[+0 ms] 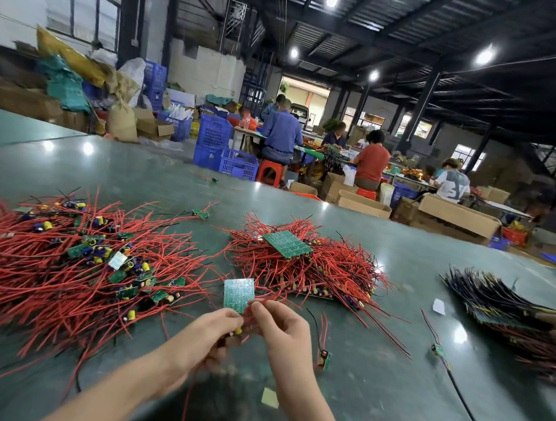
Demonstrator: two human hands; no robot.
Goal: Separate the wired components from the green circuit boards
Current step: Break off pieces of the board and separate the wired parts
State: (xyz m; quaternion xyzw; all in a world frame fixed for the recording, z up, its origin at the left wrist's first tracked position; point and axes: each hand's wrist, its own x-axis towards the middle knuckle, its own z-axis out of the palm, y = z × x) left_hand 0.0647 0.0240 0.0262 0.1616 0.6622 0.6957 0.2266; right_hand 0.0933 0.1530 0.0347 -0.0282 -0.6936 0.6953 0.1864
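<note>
I see both hands raised together over the green table [373, 372], and I take the green circuit board [238, 294] they hold as my landmark. My left hand [205, 334] pinches the board's lower edge between thumb and fingertips, the board standing nearly upright with its printed side toward me. My right hand [280, 329] pinches right beside it, thumb and forefinger closed on the board's lower right corner where red wires [262, 302] come off. A yellow-topped capacitor [239, 330] shows just below the board, between the two hands.

Right of the board and lower, a single small separated module [324, 359] lies on the table with red and black leads. Farther right lies another small piece on a long black wire [456, 393].

Left of the board spreads a loose heap of red-wired components [61, 257], with small green boards and blue and yellow capacitors mixed in. Behind the board and a little right sits a denser pile of red wires [315, 268] with a larger green panel [287, 244] resting tilted on top. Well to the right of the board lies a bundle of dark wires [498, 306].

Beyond the table's far edge, past the board, I see blue plastic crates [214, 133], cardboard boxes [456, 214], and seated workers [371, 161] at other tables.
</note>
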